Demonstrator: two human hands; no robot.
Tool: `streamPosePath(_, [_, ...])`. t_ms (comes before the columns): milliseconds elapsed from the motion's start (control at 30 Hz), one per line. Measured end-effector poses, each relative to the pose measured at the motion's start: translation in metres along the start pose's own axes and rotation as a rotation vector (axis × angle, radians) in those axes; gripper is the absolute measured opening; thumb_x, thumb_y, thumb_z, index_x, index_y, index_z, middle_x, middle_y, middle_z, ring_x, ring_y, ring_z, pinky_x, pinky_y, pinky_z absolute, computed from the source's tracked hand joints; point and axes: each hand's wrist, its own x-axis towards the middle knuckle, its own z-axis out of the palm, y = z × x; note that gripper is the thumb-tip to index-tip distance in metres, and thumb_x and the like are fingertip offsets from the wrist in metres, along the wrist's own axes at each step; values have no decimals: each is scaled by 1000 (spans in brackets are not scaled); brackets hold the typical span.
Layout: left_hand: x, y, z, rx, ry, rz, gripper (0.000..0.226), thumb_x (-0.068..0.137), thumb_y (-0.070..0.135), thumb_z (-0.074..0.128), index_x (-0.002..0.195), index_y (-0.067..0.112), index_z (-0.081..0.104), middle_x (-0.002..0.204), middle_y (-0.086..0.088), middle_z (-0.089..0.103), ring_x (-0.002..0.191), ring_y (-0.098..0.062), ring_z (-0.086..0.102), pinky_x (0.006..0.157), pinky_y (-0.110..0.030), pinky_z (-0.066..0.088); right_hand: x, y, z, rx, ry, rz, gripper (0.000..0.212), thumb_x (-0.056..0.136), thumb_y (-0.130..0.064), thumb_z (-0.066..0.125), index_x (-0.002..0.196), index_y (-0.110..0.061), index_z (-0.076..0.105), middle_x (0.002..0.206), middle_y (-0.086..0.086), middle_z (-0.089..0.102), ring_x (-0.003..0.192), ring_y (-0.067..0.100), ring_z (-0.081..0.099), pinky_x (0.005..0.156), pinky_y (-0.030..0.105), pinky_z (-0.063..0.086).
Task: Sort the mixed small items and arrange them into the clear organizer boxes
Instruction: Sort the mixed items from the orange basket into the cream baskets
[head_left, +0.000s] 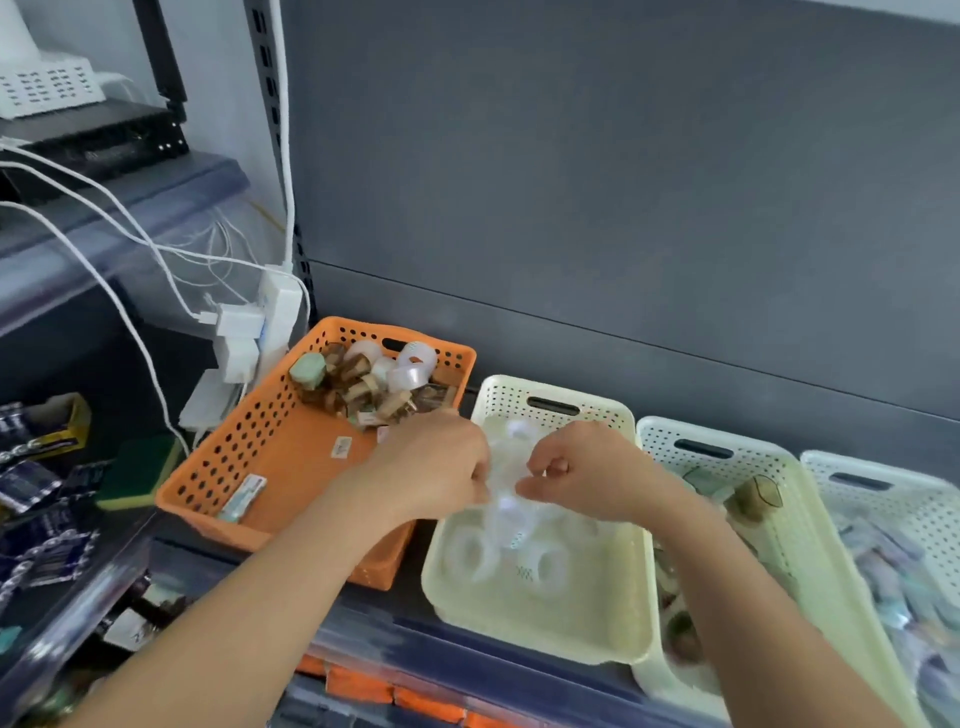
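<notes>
Both the left hand (431, 467) and right hand (582, 473) pinch clear tape rolls (501, 470) above the cream basket (582, 618); a slack grip could drop one beside it

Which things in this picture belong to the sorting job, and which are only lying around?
Belong to the job:
- orange perforated plastic basket of mixed small items
- cream perforated plastic basket
- clear tape rolls, in the cream basket and held above it

Lying about:
- white power strip with cables
- green-and-yellow sponge
- dark blue battery packs
</notes>
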Motion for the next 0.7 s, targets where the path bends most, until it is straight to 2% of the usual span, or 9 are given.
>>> streamPosePath(67, [4, 13, 9, 31, -37, 41, 30, 82, 39, 65, 58, 28, 52, 63, 11, 48, 76, -13, 49, 66, -29, 37, -10, 9, 7, -108, -116, -4, 27, 80, -44, 65, 78, -18, 70, 77, -9, 64, 79, 11, 57, 75, 28, 49])
streamPosePath(133, [6, 22, 19, 32, -70, 57, 25, 78, 47, 69, 63, 32, 55, 71, 13, 49, 80, -13, 52, 71, -31, 41, -17, 17, 15, -140, -151, 21, 26, 77, -45, 69, 84, -20, 72, 86, -8, 68, 84, 12, 59, 80, 33, 52])
streamPosePath(233, [4, 26, 32, -22, -126, 46, 32, 73, 51, 73, 60, 32, 51, 80, 11, 51, 77, -12, 54, 66, -29, 46, -22, 25, 24, -203, -168, 48, 29, 68, -50, 75, 76, -24, 65, 81, -9, 63, 76, 10, 53, 75, 30, 50])
streamPosePath(333, [-1, 24, 36, -78, -159, 42, 25, 79, 45, 70, 65, 28, 60, 77, 9, 58, 72, -10, 57, 58, -24, 40, -24, 29, 25, -222, -160, 90, 39, 65, -55, 76, 60, -24, 53, 69, -8, 56, 63, 6, 46, 67, 29, 48])
streamPosePath(400, [-4, 22, 36, -96, -160, 17, 18, 82, 41, 69, 71, 28, 64, 78, 10, 59, 71, -7, 56, 57, -22, 39, -21, 30, 24, -264, -123, 112, 40, 67, -59, 73, 68, -22, 59, 76, -5, 60, 67, 10, 51, 68, 31, 51])
streamPosePath(467, [-7, 20, 37, -85, -130, 3, 18, 80, 40, 71, 72, 26, 62, 77, 10, 57, 71, -6, 55, 56, -21, 37, -16, 26, 23, -321, -68, 127, 47, 68, -65, 69, 80, -20, 64, 82, -4, 61, 74, 14, 57, 64, 29, 49])
streamPosePath(533, [-9, 18, 35, -48, -71, 12, 18, 79, 39, 72, 73, 26, 62, 78, 11, 54, 75, -7, 52, 58, -22, 36, -8, 19, 23, -339, -18, 114, 50, 71, -68, 64, 83, -20, 64, 86, -4, 62, 79, 17, 58, 61, 28, 44])
streamPosePath(700, [-12, -4, 18, -87, 136, -23, 22, 81, 48, 65, 73, 29, 59, 77, 15, 45, 83, -5, 42, 62, -22, 30, 17, -5, 24, -225, 165, 35, 24, 84, -49, 58, 78, -25, 59, 89, -3, 63, 89, 21, 59, 66, 28, 45])
